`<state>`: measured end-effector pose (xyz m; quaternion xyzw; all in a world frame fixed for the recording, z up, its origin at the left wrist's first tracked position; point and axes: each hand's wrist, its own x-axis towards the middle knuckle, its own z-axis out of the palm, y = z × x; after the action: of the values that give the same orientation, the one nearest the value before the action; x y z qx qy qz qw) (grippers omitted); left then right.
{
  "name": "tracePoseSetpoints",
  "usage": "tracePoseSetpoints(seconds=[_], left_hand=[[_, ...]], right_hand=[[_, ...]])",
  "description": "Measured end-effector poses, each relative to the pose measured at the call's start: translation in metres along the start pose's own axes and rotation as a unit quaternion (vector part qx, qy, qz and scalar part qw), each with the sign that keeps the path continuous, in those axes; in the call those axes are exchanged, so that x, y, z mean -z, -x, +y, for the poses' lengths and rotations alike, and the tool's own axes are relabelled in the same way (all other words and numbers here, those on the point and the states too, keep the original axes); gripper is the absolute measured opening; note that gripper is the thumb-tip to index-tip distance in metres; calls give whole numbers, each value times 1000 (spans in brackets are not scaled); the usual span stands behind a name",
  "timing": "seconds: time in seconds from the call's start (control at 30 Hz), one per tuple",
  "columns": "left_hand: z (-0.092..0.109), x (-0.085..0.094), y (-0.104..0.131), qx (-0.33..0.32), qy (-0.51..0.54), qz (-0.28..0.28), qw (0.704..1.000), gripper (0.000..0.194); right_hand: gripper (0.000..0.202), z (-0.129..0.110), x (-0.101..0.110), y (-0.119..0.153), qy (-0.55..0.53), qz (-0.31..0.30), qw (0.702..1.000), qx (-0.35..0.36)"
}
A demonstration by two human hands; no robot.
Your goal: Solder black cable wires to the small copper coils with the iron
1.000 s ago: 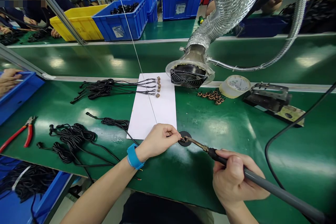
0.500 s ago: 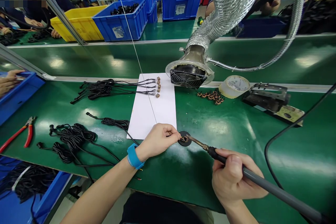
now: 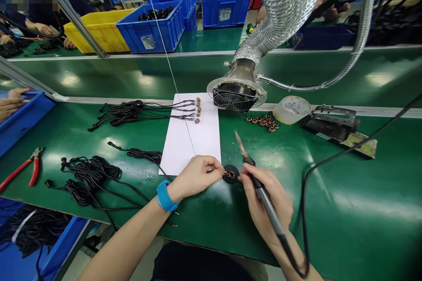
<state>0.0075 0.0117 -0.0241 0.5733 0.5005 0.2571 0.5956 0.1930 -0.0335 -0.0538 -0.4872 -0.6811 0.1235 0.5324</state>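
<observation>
A small black disc [image 3: 231, 174] with a ring of copper-coloured bits on it lies on the green bench. My left hand [image 3: 201, 175], a blue band at its wrist, is pinched at the disc's left edge on something too small to make out. My right hand [image 3: 268, 202] holds a soldering iron [image 3: 260, 186], its tip pointing up and away from the disc, while the thumb and forefinger reach the disc's right edge. Under the left hand's far side is a white sheet [image 3: 187, 140]; small brown blocks [image 3: 198, 109] and wire ends of black cables [image 3: 127, 112] rest on its upper part.
A fan hood [image 3: 235, 94] on a foil duct hangs over the bench. Behind it are copper parts [image 3: 265, 121], a round tub [image 3: 292, 109] and a metal stand [image 3: 332, 123]. Cable coils [image 3: 92, 175] and red pliers [image 3: 34, 164] lie left. Other people's hands show at the far left.
My right hand has moved left to the disc's edge, and the iron has swung upright, its tip lifted off the disc. My left hand has barely moved.
</observation>
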Motion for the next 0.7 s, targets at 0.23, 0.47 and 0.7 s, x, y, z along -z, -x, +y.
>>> tracePoseSetpoints(seconds=[0.23, 0.47, 0.7], left_hand=[[0, 3, 2, -44, -50, 6, 998, 18], [-4, 3, 6, -70, -90, 9, 993, 20], [-3, 4, 8, -68, -143, 23, 987, 20]], right_hand=[[48, 2, -12, -6, 22, -71, 996, 44], [46, 1, -15, -5, 32, -82, 995, 46], [50, -2, -12, -5, 53, -24, 996, 73]])
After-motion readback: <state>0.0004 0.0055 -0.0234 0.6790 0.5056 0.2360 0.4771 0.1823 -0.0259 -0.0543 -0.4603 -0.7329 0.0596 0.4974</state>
